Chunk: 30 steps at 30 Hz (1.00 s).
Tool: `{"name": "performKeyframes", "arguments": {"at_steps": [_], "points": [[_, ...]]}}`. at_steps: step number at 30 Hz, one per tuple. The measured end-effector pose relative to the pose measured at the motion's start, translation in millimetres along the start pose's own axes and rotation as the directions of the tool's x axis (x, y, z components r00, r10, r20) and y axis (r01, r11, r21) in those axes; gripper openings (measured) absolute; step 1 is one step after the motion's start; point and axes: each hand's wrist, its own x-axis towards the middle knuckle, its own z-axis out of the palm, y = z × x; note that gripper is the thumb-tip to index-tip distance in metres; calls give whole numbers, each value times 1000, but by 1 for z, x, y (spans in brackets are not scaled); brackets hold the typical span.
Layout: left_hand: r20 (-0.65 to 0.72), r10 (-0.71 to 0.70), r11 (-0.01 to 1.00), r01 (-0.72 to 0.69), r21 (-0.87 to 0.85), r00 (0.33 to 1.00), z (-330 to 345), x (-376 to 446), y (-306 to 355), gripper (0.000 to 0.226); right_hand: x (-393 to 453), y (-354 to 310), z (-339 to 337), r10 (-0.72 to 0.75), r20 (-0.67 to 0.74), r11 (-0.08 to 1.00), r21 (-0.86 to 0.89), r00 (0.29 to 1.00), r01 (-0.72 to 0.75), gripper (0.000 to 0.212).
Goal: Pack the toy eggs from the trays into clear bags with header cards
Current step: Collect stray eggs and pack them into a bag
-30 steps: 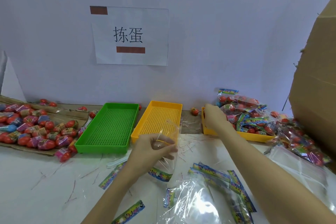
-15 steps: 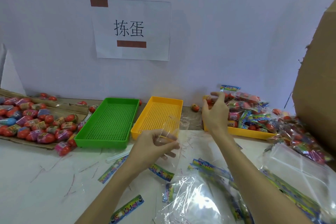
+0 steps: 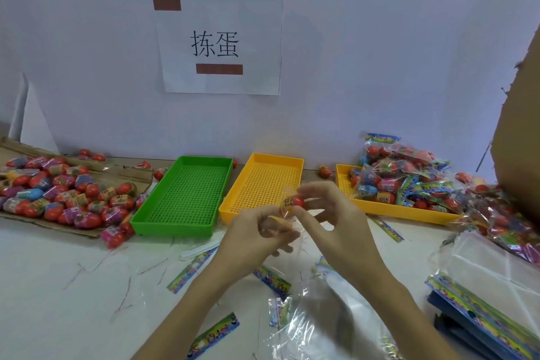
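My left hand (image 3: 260,235) pinches the mouth of a small clear bag (image 3: 287,221) in front of the middle yellow tray (image 3: 301,168). My right hand (image 3: 327,213) holds a red toy egg (image 3: 295,202) at the top of that bag, fingers curled round it. A heap of loose wrapped toy eggs (image 3: 61,193) lies on flattened cardboard at the left. The right yellow tray (image 3: 388,209) holds eggs and filled bags (image 3: 400,175). The green tray (image 3: 172,223) is bare.
Loose header cards (image 3: 214,333) and a pile of clear bags (image 3: 321,318) lie on the white table near me. A stack of carded bags (image 3: 491,280) sits at the right, under a large cardboard box (image 3: 523,137). One stray egg (image 3: 323,171) rests between the yellow trays.
My right hand left the right yellow tray with a red egg and came back left to the bag in my left hand. The left hand stayed nearly still.
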Motion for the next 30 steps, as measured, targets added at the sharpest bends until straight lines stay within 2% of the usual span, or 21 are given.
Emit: {"name": "performKeyframes", "arguments": {"at_steps": [5, 9, 13, 18, 23, 26, 30], "points": [[-19, 77, 996, -76, 37, 997, 0, -2, 5, 19, -2, -2, -2, -110, 51, 972, -203, 993, 118, 26], [-42, 117, 993, -116, 21, 992, 3, -3, 8, 20, -1, -3, -2, -129, 54, 970, -201, 990, 137, 22], [-82, 178, 978, -167, 126, 981, 3, -4, 8, 23, -2, -2, -4, -129, 77, 968, -209, 989, 143, 17], [-87, 183, 970, -166, 178, 979, 4, -4, 7, 16, -5, -1, 2, -67, 241, 968, -221, 968, 122, 18], [-50, 176, 974, -166, 155, 983, 6, -7, 5, 15, -10, 0, 8, 2, 333, 982, -178, 943, 61, 13], [-59, 191, 970, -180, 163, 980, 5, -6, 6, 11, -9, -1, 8, -18, 314, 974, -211, 949, 88, 12], [-96, 210, 964, -189, 187, 973, 7, -6, 6, 11, -8, -1, 4, 3, 288, 987, -154, 958, 43, 11]]}}
